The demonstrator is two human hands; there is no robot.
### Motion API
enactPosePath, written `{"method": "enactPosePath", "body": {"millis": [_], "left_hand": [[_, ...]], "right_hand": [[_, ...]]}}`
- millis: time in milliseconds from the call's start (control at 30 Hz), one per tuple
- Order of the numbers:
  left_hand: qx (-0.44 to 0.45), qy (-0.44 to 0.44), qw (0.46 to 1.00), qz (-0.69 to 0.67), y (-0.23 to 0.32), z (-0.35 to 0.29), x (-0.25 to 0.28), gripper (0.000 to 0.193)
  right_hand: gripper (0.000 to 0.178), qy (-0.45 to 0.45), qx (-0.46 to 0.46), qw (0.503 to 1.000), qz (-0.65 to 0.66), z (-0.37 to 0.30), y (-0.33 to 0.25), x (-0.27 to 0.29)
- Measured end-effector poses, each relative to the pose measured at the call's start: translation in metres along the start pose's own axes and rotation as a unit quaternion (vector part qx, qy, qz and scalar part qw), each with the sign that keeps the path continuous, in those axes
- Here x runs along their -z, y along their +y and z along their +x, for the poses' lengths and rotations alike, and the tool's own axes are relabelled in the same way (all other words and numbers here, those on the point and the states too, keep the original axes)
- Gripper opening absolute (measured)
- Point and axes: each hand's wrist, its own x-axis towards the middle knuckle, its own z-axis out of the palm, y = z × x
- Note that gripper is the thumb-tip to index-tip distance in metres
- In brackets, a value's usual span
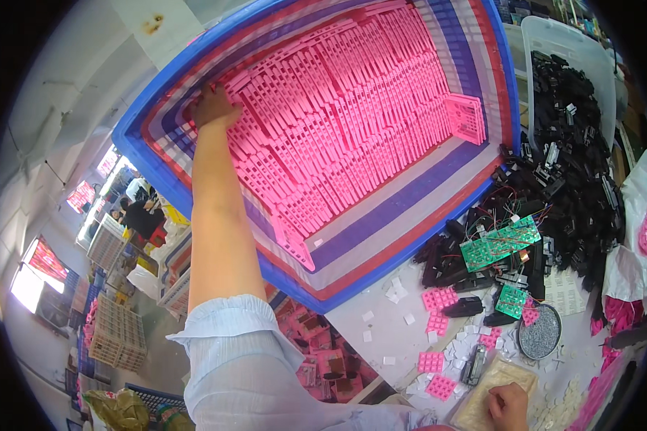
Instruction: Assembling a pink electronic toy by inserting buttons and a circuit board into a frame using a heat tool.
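Observation:
A blue-rimmed crate (316, 305), lined with red, white and blue striped cloth, stands tilted before me. Rows of pink plastic casings (338, 108) pack it, set on edge. My left hand (214, 108) reaches into the crate's far left corner and touches the end of the rows. Its thumb and fingers are apart, the tips partly hidden, and no held piece shows. At the lower right my right hand (507, 407) rests with curled fingers on a flat tan block (492, 381); whatever is inside the fingers is hidden.
Right of the crate lie a heap of black parts (568, 179), green circuit boards (499, 243), pink keypads (431, 361) and a round dish of grey grains (539, 332). A clear bin (543, 39) stands behind. More pink pieces (331, 366) lie below the crate. People sit far left.

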Motion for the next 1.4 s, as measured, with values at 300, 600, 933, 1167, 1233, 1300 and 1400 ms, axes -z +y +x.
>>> {"method": "enactPosePath", "body": {"millis": [300,600,933,1167,1233,1300,1400], "left_hand": [[-0.004,0.031,0.999,-0.014,0.003,-0.001,-0.001,0.084],[-0.004,0.007,0.999,-0.031,-0.007,0.007,0.002,0.082],[-0.015,0.056,0.998,0.013,-0.002,-0.002,0.001,0.083],[-0.018,0.149,0.988,0.028,0.001,-0.011,-0.009,0.081],[-0.021,0.166,0.985,0.03,0.0,-0.013,-0.006,0.079],[-0.023,0.16,0.986,0.034,-0.006,-0.008,-0.009,0.076],[-0.005,0.091,0.996,-0.002,0.009,-0.002,-0.014,0.069]], "right_hand": [[0.016,0.005,0.012,1.0,-0.004,-0.002,0.006,-0.002],[0.012,0.057,0.134,0.989,-0.028,0.037,0.0,-0.02],[0.014,0.011,0.282,0.957,-0.064,0.097,-0.036,-0.02],[0.013,-0.013,0.334,0.941,-0.058,0.124,-0.06,-0.024],[0.013,-0.025,0.344,0.937,-0.052,0.125,-0.059,-0.03],[0.012,-0.031,0.348,0.936,-0.052,0.126,-0.058,-0.036],[0.011,-0.038,0.343,0.937,-0.061,0.126,-0.053,-0.036]]}}
